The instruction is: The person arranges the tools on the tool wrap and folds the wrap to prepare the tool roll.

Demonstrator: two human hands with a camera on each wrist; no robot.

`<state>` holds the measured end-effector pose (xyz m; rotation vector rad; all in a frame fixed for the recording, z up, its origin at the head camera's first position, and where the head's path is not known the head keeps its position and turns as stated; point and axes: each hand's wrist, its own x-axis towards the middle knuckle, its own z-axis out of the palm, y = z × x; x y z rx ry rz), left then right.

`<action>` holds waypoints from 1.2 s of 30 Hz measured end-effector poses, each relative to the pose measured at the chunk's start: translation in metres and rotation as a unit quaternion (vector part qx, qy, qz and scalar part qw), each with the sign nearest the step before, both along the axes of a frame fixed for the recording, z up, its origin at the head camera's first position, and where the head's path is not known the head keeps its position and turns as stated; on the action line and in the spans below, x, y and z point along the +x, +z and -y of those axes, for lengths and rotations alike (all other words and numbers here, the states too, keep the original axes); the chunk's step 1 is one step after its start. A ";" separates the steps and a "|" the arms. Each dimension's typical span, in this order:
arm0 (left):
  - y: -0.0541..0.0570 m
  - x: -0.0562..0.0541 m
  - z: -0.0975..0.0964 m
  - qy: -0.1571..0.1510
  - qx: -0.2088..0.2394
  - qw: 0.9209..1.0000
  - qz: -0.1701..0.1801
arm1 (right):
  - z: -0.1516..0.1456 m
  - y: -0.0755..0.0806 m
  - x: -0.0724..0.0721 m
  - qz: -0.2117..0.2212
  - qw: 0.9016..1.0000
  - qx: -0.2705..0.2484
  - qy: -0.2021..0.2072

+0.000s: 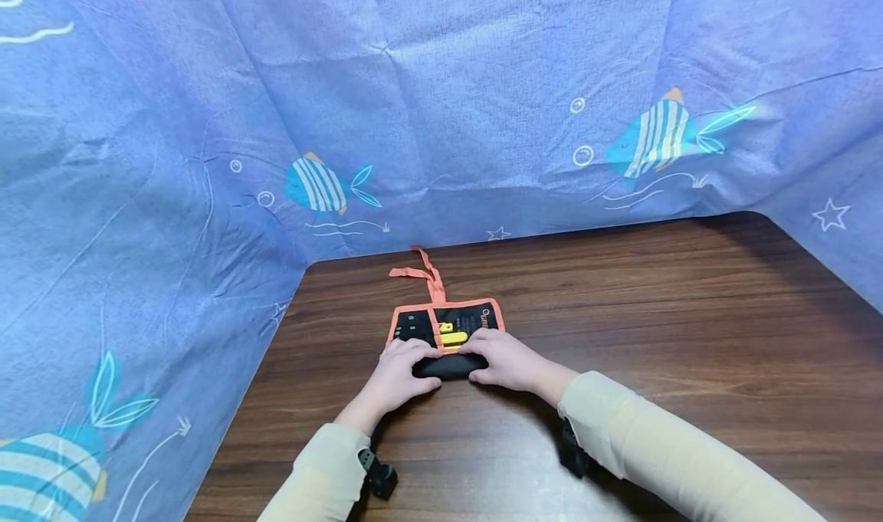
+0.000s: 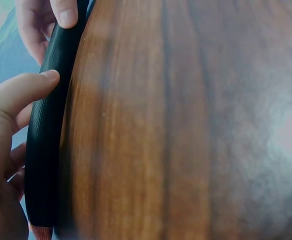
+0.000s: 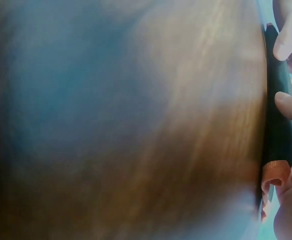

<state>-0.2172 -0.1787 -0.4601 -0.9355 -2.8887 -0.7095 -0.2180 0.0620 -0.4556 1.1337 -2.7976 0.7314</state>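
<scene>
A black tool roll pouch [image 1: 488, 320] with orange edging lies on the table, its near edge turned up into a thick black fold [image 1: 451, 366]. Yellow-handled tools [image 1: 453, 339] poke out of its middle pocket. My left hand [image 1: 400, 372] grips the left part of the fold, thumb on the near side and fingers over the top. On the right part, my right hand [image 1: 509, 359] holds it the same way. Both thumbs press the smooth black fold [image 2: 46, 145] in the left wrist view. An orange-trimmed end [image 3: 277, 171] shows in the right wrist view.
Two loose orange tie straps [image 1: 433, 280] stretch from the pouch toward the back of the brown wooden table [image 1: 655, 315]. A blue cloth [image 1: 483, 85] printed with fish hangs behind and along the sides. Black wrist cameras [image 1: 381, 476] sit under both sleeves.
</scene>
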 end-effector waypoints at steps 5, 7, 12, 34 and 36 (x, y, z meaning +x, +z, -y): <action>0.002 0.001 -0.002 -0.002 -0.009 1.000 0.011 | 0.000 0.000 0.003 -0.006 1.000 0.000 -0.001; 0.002 0.001 -0.002 -0.005 -0.017 1.000 0.011 | 0.000 0.000 0.004 -0.006 1.000 0.005 -0.002; 0.003 0.002 -0.004 -0.009 -0.038 0.999 0.001 | 0.000 0.000 0.004 -0.006 1.000 0.012 0.000; 0.010 -0.001 -0.007 -0.005 -0.005 1.000 0.024 | -0.002 0.004 0.000 0.025 1.000 0.013 0.003; 0.012 -0.001 -0.007 -0.008 0.001 0.999 0.031 | -0.005 0.005 -0.002 0.038 0.999 0.006 0.007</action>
